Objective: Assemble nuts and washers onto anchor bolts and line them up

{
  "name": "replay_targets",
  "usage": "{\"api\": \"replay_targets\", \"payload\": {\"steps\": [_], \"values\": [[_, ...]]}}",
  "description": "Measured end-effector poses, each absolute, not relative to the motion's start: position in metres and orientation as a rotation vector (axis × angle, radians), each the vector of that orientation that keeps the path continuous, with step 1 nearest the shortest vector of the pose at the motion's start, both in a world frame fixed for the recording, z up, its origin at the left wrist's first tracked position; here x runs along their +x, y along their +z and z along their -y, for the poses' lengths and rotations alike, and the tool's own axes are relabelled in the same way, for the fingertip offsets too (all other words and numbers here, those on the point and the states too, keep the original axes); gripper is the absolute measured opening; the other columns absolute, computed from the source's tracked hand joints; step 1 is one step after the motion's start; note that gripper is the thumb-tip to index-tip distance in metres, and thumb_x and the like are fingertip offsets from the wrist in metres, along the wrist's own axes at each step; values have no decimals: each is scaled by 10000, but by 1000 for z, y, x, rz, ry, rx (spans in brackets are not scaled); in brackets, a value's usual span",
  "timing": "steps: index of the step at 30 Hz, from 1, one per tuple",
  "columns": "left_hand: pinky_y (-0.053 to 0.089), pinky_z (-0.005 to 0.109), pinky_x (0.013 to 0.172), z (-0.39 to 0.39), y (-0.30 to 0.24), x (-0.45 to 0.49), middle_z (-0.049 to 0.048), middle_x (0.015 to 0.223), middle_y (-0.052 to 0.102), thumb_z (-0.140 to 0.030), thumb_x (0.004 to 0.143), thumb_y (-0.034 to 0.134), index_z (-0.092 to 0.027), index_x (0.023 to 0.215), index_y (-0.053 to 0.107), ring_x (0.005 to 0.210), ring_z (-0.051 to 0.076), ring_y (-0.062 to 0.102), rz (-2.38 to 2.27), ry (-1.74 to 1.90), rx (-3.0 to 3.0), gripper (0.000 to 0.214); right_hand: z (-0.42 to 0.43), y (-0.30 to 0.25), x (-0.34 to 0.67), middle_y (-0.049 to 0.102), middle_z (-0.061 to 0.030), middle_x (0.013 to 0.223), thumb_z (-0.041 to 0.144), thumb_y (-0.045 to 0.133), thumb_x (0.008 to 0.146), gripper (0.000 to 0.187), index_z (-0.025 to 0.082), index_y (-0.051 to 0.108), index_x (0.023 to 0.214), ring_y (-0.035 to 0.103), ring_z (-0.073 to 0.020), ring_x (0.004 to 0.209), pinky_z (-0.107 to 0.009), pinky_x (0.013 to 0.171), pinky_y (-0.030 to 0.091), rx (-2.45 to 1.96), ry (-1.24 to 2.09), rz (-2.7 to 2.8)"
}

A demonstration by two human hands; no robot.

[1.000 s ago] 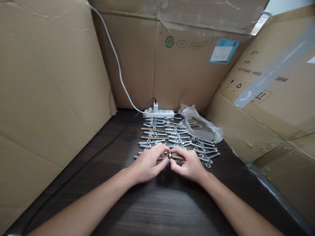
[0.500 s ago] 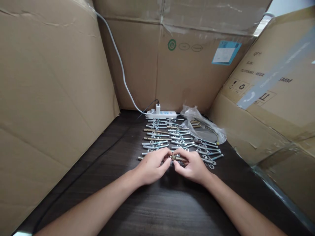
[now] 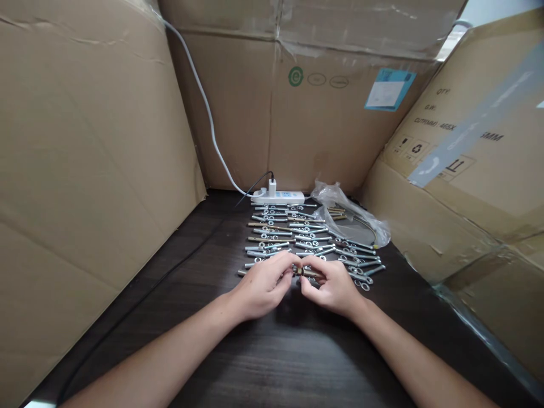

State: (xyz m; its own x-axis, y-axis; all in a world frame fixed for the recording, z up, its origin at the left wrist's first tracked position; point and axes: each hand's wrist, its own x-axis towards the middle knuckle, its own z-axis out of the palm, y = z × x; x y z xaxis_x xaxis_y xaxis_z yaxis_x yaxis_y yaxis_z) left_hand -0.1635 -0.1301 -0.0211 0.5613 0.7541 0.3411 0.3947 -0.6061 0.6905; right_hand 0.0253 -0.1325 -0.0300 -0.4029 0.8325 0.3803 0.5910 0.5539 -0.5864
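Observation:
My left hand [image 3: 262,286] and my right hand [image 3: 334,285] meet over the near edge of the laid-out hardware, fingers closed. Between them is a brass-coloured bolt [image 3: 312,273] with a nut or collar [image 3: 300,271] around it. My right thumb and fingers pinch the bolt from the right, while my left fingertips grip its left end, which is mostly hidden. Just beyond my hands lie rows of silver and brass-coloured metal rods and bolts [image 3: 272,239], with washers among them. A loose washer [image 3: 365,287] is to the right of my right hand.
A white power strip [image 3: 278,198] with a plugged-in adapter [image 3: 272,186] stands behind the rows. A clear plastic bag [image 3: 380,231] lies at the right. Cardboard walls [image 3: 238,113] enclose the dark table [image 3: 272,362] on three sides. A black cable [image 3: 170,269] crosses the left side.
My left fingertips have shifted slightly around the nut or collar on the bolt. My right hand keeps its pinch, and the laid-out parts stay in place.

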Motion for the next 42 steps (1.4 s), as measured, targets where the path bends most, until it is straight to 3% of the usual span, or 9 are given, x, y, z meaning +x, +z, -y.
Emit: {"api": "replay_targets", "payload": {"steps": [5, 13, 20, 26, 35, 42], "values": [[422, 254, 779, 129, -24, -163, 14, 975, 608, -169, 918, 352, -214, 1049, 506, 868, 140, 558, -932, 810, 2209, 207, 132, -31, 26, 439, 63, 488, 239, 559, 712, 187, 177, 624, 875, 366, -74, 404, -198, 433, 309, -1170, 459, 2128], [421, 265, 723, 129, -23, -163, 7, 926, 620, -260, 946, 326, -222, 1055, 495, 818, 151, 572, -1033, 730, 2172, 205, 131, -33, 28, 467, 58, 480, 252, 572, 712, 212, 177, 639, 898, 389, -78, 397, -198, 423, 310, -1179, 443, 2111], [366, 243, 607, 129, -25, -161, -11, 741, 602, -246, 915, 382, -193, 774, 527, 667, 139, 538, -1113, 638, 2326, 209, 132, -31, 26, 463, 58, 503, 244, 564, 712, 148, 184, 609, 839, 373, -72, 411, -194, 431, 313, -1164, 477, 2120], [391, 229, 636, 131, -23, -161, -9, 832, 601, -156, 876, 396, -210, 999, 525, 694, 122, 534, -1084, 840, 2242, 186, 132, -32, 26, 411, 70, 476, 249, 570, 708, 187, 180, 631, 871, 348, -73, 402, -204, 432, 301, -1173, 462, 2121], [406, 242, 705, 131, -21, -161, 5, 900, 599, -139, 874, 392, -213, 991, 532, 775, 130, 542, -1043, 862, 2267, 197, 131, -32, 27, 461, 63, 482, 244, 576, 704, 205, 176, 638, 887, 390, -77, 401, -201, 435, 323, -1163, 458, 2120], [378, 238, 630, 129, -23, -161, -3, 762, 563, -223, 907, 380, -185, 771, 532, 701, 131, 509, -1124, 750, 2315, 208, 131, -32, 27, 470, 54, 501, 255, 568, 712, 160, 186, 621, 846, 387, -78, 410, -198, 428, 315, -1183, 454, 2121]]}}
